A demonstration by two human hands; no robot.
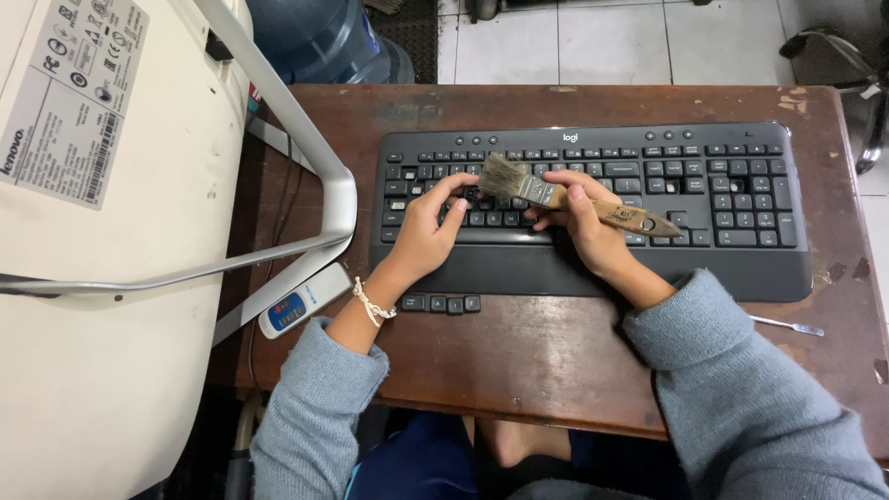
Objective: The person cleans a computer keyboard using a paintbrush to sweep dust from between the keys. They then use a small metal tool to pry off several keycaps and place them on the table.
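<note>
A black keyboard [741, 231] with a palm rest lies on a brown wooden desk [556, 352]. My right hand [583, 227] grips a flat paintbrush [556, 194] with a wooden handle; its grey bristles rest on the keys left of centre. My left hand [421, 231] lies on the keyboard's left part, thumb and fingers pinching at a key beside the bristles; what it holds is hidden. Some keys are off the board, leaving pale gaps at the left. Several loose black keycaps [443, 303] sit in a row on the desk below the palm rest.
The white back of an all-in-one computer [102, 278] with a silver stand [306, 157] fills the left. A small white and blue device [298, 306] lies by the stand. A thin metal tool [787, 325] lies at the right. A blue water jug [319, 37] stands behind.
</note>
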